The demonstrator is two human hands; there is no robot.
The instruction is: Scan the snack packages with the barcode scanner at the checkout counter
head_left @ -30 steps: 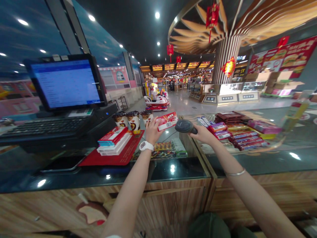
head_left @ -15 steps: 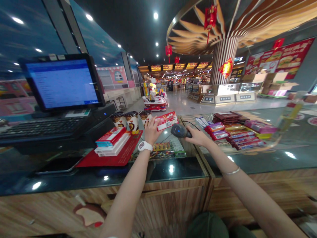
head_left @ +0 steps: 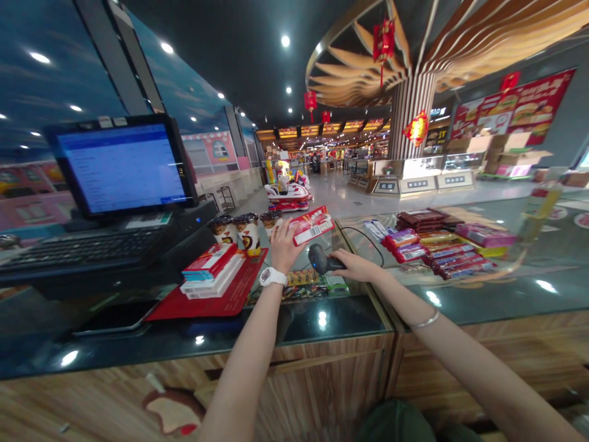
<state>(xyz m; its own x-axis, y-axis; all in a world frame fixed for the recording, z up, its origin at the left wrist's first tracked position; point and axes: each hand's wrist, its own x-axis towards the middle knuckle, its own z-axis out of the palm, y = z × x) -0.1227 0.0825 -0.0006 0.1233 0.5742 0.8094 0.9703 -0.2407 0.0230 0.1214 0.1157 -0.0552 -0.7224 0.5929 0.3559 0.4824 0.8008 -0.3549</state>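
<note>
My left hand, with a white watch at the wrist, is closed on a red snack box whose white barcode side faces me. In my right hand is the handle of a dark barcode scanner. The scanner's head points left, just below the box and apart from it; a small blue light shows on it. Beyond my left hand stand several lidded cups. A stack of red, blue and white boxes lies to the left on a red mat.
At the left stand a lit monitor and a black keyboard. A dark tablet-like slab lies near the counter's front edge. Several wrapped snack bars lie to the right. The scanner's cable loops across the glass counter.
The scanner has moved left and down with my right hand, and its head has turned further left. My left hand still holds the box in nearly the same place. The view has shifted slightly.
</note>
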